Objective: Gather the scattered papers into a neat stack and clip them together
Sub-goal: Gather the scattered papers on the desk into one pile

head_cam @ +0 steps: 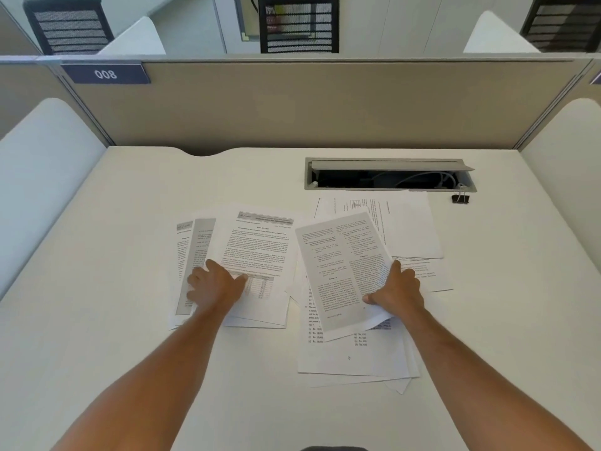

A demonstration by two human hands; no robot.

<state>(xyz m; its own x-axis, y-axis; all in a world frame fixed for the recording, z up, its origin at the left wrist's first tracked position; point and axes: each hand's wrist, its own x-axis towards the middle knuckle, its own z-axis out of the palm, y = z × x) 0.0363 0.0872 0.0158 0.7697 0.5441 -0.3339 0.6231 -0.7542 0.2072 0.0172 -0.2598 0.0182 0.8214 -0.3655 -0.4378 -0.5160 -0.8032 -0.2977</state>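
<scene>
Several printed white sheets lie scattered and overlapping across the middle of the desk. My right hand [395, 289] grips a printed sheet [344, 268] by its lower right edge, lifted and tilted above other pages [351, 356]. My left hand [216, 283] rests flat, fingers spread, on the left group of papers, touching the lower left of a letter-style page [260, 245]. More sheets [406, 222] lie further back on the right. A black binder clip [460, 197] stands alone on the desk at the back right, apart from the papers and both hands.
An open cable hatch [390, 175] with wires sits in the desk behind the papers. Beige partition walls [325, 102] enclose the white desk [113, 255] at the back and sides. Office chairs stand beyond the partition.
</scene>
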